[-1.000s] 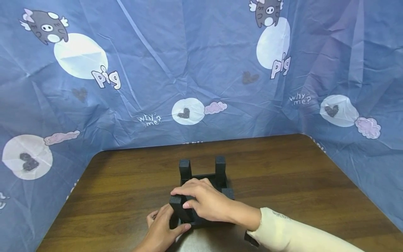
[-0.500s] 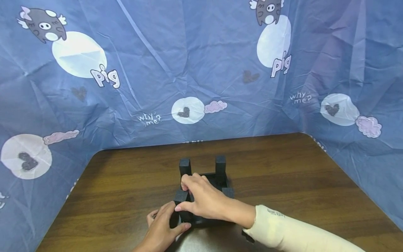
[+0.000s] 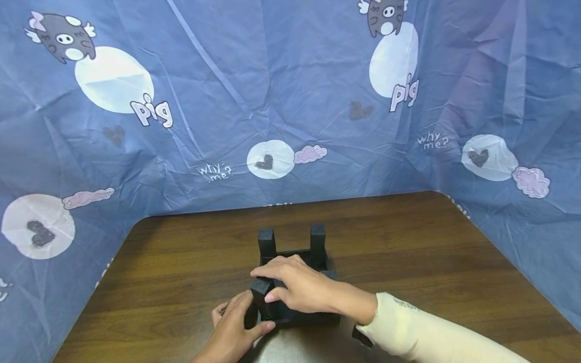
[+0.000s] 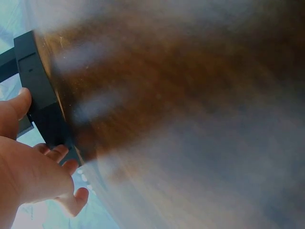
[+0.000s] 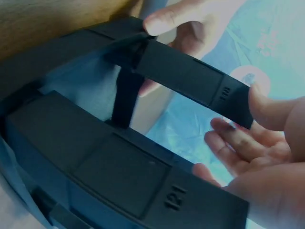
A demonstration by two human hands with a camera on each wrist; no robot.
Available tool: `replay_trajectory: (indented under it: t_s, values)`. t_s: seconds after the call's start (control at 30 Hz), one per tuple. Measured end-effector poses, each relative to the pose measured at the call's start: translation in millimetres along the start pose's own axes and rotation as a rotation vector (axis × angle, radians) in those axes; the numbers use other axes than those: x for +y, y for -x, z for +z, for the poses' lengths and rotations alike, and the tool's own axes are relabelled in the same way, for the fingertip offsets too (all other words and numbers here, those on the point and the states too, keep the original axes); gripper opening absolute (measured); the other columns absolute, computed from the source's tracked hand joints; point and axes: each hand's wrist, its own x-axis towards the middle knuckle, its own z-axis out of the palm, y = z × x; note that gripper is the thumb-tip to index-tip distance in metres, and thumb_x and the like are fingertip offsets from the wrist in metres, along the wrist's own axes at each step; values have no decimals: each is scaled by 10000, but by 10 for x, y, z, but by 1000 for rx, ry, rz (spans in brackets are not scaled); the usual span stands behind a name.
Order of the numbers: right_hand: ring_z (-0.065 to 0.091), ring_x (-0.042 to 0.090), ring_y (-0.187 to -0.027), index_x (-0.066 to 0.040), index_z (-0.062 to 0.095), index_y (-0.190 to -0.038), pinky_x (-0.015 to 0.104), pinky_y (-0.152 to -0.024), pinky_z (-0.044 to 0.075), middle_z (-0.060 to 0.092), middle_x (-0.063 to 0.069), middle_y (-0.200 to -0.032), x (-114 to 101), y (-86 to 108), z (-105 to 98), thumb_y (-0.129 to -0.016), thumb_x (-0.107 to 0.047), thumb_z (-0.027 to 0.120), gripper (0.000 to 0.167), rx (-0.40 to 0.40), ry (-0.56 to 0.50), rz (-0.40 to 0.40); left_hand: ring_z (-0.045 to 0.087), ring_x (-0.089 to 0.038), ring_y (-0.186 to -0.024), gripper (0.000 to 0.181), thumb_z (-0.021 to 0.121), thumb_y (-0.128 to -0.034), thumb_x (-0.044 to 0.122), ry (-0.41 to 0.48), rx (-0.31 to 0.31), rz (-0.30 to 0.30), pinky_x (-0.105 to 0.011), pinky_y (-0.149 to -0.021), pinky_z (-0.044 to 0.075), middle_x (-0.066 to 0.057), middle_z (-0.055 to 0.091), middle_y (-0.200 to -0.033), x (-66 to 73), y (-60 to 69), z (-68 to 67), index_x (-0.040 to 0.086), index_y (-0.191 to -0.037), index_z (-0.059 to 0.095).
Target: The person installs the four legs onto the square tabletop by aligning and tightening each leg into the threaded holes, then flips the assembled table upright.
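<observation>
A black frame (image 3: 308,318) lies on the table with several square legs standing up from its corners. My left hand (image 3: 233,327) grips its near-left corner, thumb (image 4: 20,102) on one face and fingers around the side. My right hand (image 3: 301,290) holds the upper end of the near-left leg (image 3: 261,286) between thumb and fingers. Up close in the right wrist view, that leg (image 5: 190,78) bears the raised number 118, and the thumb touches its end. Another leg (image 5: 124,176), marked 121, stands nearer that camera. The right hand hides part of the frame's inside.
The brown wooden table (image 3: 408,242) extends around the frame. A blue printed curtain (image 3: 290,101) hangs behind and along the sides. A small dark object (image 3: 362,337) shows under the right cuff.
The near-left leg leaned left a second ago and now stands more upright. My right fingers curled in half a second ago, then stretched out again over the leg. The left hand stays put.
</observation>
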Motion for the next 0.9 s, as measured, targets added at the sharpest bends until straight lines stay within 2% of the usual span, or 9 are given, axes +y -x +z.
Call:
replay_trajectory:
  t_s: [0.13,0.23,0.3,0.43,0.5,0.6,0.67,0.8,0.9]
  values:
    - [551,132,-1025,-196,589,-1083,327,-893,433,611,-64,-1077,17,-17,43,-855,-375,704,312,47,-9,74,462,-347,-1263,710,791,-752,451,-18,-9,-28,-581,-969,154,-172,560,-1326,12,3,0,40,-1283,560]
    - [503,148,-862,-196,521,-944,271,-724,438,555,-49,-904,23,-27,74,-781,-497,735,404,73,-19,140,450,-361,-1272,732,788,-756,455,-17,-22,-49,-584,-975,145,-200,545,-1337,20,1,-5,13,-1289,552]
    - [471,149,-812,-193,493,-900,263,-687,411,530,-32,-842,25,-34,83,-748,-544,740,455,78,-9,164,449,-360,-1276,729,788,-756,455,-16,-21,-51,-584,-976,145,-198,545,-1339,20,1,-6,16,-1289,554]
    - [489,131,-841,-196,529,-927,306,-784,398,567,-38,-866,22,-35,57,-743,-540,752,449,62,29,164,460,-338,-1270,650,787,-753,462,-20,-10,-33,-585,-967,155,-139,576,-1312,12,0,-5,91,-1246,583]
    - [535,117,-963,-199,589,-1067,338,-892,387,628,-50,-1029,14,-29,19,-769,-481,757,443,34,30,132,468,-320,-1264,592,789,-748,465,-23,-2,-23,-584,-961,162,-96,596,-1289,6,-3,-5,147,-1209,594]
    - [517,98,-1162,-198,575,-1292,372,-999,338,600,-89,-1254,4,-25,-30,-827,-346,744,517,4,10,70,474,-305,-1259,535,788,-746,469,-12,0,-14,-587,-950,161,-48,609,-1269,2,-4,-7,217,-1174,590]
    - [503,86,-1205,-190,573,-1326,370,-1018,313,586,-90,-1301,-1,-30,-45,-852,-262,727,503,2,0,25,475,-305,-1259,545,789,-747,463,-10,1,-13,-588,-949,160,-51,607,-1278,1,-4,-9,216,-1190,587]
    - [555,56,-1018,-188,656,-1152,328,-946,339,650,-128,-1088,-2,-50,-26,-849,-261,732,320,38,20,-7,471,-322,-1259,606,792,-753,443,-15,-4,-21,-587,-958,157,-98,590,-1301,3,-2,-7,148,-1239,582]
    - [524,61,-843,-197,611,-976,304,-881,349,601,-129,-894,-4,-61,-3,-813,-355,758,271,53,40,16,462,-349,-1263,686,789,-756,450,-20,-14,-37,-586,-966,154,-162,563,-1324,4,-1,-5,64,-1277,565]
